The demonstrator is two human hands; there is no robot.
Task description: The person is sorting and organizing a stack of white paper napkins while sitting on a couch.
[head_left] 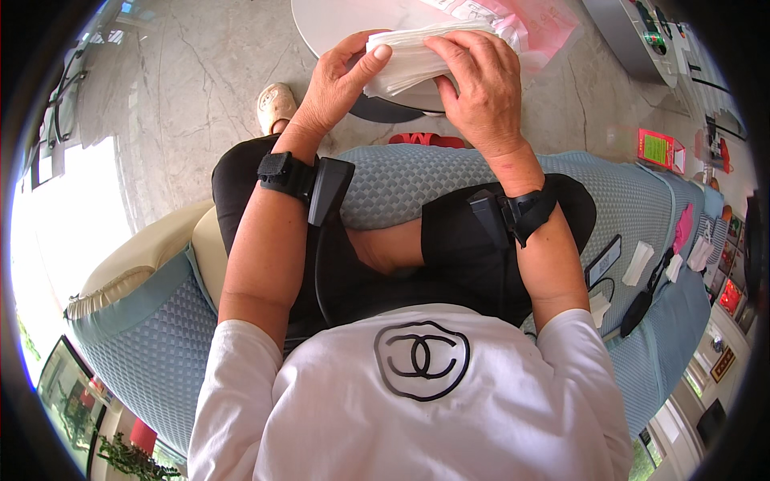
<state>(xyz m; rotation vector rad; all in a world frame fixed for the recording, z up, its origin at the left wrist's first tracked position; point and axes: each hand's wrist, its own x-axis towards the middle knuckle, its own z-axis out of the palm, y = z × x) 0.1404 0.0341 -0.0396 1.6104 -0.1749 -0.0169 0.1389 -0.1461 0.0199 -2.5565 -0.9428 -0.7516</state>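
Now both hands grip stack of thin white folded paper sheets (pixel 413 60) over edge of round white table (pixel 337 24); left hand (pixel 341 80) pinches near corner with thumb on top, right hand (pixel 481 84) clamps far side; stack looks gathered, squaring apparently unfinished; pink plastic bag (pixel 545 24) lies behind

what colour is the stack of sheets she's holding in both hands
White. The stack of sheets shows best in the head view, held between the left hand and right hand.
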